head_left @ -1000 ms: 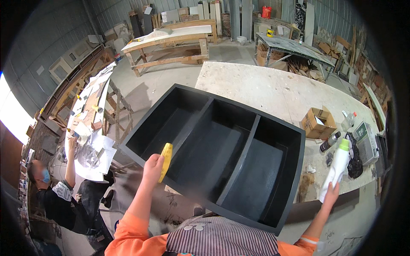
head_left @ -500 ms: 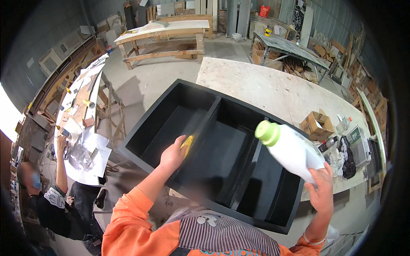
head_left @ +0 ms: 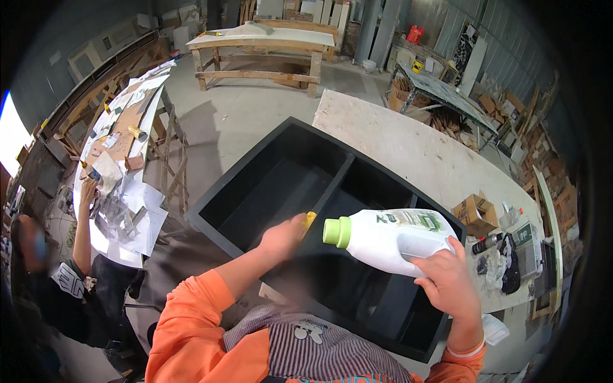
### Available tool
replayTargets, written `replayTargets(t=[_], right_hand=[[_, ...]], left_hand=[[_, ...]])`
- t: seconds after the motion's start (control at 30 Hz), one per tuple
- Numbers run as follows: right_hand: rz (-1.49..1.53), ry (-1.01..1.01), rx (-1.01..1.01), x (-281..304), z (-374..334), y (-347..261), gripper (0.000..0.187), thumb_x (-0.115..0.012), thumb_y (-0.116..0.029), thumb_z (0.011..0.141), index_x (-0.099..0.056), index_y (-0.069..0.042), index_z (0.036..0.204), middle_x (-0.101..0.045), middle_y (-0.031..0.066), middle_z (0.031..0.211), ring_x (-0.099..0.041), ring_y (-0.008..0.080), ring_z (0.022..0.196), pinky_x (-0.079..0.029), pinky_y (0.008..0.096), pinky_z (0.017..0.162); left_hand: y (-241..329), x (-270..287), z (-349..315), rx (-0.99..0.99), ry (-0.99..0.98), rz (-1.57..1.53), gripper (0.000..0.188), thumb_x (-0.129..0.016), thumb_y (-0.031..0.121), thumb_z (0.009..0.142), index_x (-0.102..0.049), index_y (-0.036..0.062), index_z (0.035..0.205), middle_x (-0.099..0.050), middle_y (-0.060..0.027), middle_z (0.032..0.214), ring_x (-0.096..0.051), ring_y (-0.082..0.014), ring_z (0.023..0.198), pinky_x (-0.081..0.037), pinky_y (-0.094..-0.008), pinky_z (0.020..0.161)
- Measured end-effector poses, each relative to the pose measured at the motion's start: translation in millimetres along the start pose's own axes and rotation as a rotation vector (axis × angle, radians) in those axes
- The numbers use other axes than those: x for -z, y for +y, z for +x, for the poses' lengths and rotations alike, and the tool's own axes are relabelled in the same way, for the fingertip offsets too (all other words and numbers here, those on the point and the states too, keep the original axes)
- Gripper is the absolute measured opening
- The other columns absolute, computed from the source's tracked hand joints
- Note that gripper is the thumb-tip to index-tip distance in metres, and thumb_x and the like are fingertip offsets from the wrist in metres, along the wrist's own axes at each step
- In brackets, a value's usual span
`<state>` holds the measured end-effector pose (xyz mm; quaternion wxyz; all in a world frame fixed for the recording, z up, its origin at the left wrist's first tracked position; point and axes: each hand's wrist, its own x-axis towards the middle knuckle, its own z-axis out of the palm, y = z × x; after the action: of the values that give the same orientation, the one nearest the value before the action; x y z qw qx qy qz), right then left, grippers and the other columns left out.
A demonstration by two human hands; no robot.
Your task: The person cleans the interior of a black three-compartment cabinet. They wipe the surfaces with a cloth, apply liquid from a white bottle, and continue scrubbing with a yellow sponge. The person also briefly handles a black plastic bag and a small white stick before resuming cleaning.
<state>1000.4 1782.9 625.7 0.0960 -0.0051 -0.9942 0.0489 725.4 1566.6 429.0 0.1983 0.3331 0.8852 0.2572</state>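
My right hand (head_left: 444, 281) is closed round the handle of a white detergent bottle (head_left: 383, 246) with a light green cap. The bottle lies nearly level in the air, its cap pointing left, over a large black box (head_left: 255, 191) with two dividers. My left hand (head_left: 284, 239) grips a small yellow sponge (head_left: 309, 221), mostly hidden by the fingers, beside the left divider (head_left: 337, 185). The box is set slantwise in front of me, partly over the pale worktable (head_left: 396, 140).
On the table's right are a cardboard box (head_left: 476, 214), a dark spray can (head_left: 487, 242) and plastic bags (head_left: 495, 268). At the left a person in black (head_left: 67, 293) works at a cluttered bench (head_left: 137, 198). A wooden trestle table (head_left: 262, 41) stands farther back.
The bottle has swung from a slant to nearly level, and its cap has moved down and left. My left hand with the sponge has shifted right within the view, which has turned slightly.
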Motion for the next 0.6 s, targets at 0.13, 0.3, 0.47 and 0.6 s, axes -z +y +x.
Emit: replayTargets(t=[0.13,0.3,0.47,0.6], right_hand=[[-0.097,-0.035,0.016,1,14,-13,0.042,-0.082,-0.011,0.071,-0.071,-0.011,0.112,-0.066,0.0023,0.086,-0.062,0.0212,0.088,-0.029,0.0589,0.113],[-0.207,-0.029,0.042,3,28,-27,0.041,-0.081,-0.009,0.071,-0.071,-0.010,0.110,-0.065,0.0018,0.086,-0.060,0.0211,0.088,-0.028,0.0621,0.113],[-0.284,-0.005,0.070,4,38,-36,0.042,-0.081,-0.008,0.068,-0.071,-0.010,0.109,-0.064,0.0021,0.085,-0.060,0.0217,0.087,-0.029,0.0631,0.113],[-0.288,0.007,0.090,4,42,-39,0.041,-0.080,-0.008,0.068,-0.072,-0.009,0.109,-0.064,0.0018,0.085,-0.060,0.0217,0.087,-0.030,0.0627,0.113]], left_hand=[[6,-2,-8,-0.116,0.010,0.129,0.053,-0.046,0.027,0.102,-0.033,0.0184,0.153,-0.059,-0.0202,0.120,-0.065,-0.0376,0.100,-0.055,-0.0446,0.085],[8,-3,-7,-0.170,-0.085,0.150,0.062,-0.047,0.013,0.096,-0.031,0.0180,0.156,-0.056,-0.0214,0.119,-0.064,-0.0391,0.102,-0.054,-0.0456,0.086],[5,-8,-6,-0.186,-0.067,0.084,0.066,-0.046,0.011,0.095,-0.026,0.0200,0.158,-0.047,-0.0225,0.139,-0.061,-0.0398,0.113,-0.054,-0.0461,0.091],[13,-11,16,-0.132,-0.155,0.043,0.074,-0.048,0.009,0.094,-0.019,0.0235,0.160,-0.039,-0.0218,0.151,-0.059,-0.0418,0.118,-0.052,-0.0459,0.097]])
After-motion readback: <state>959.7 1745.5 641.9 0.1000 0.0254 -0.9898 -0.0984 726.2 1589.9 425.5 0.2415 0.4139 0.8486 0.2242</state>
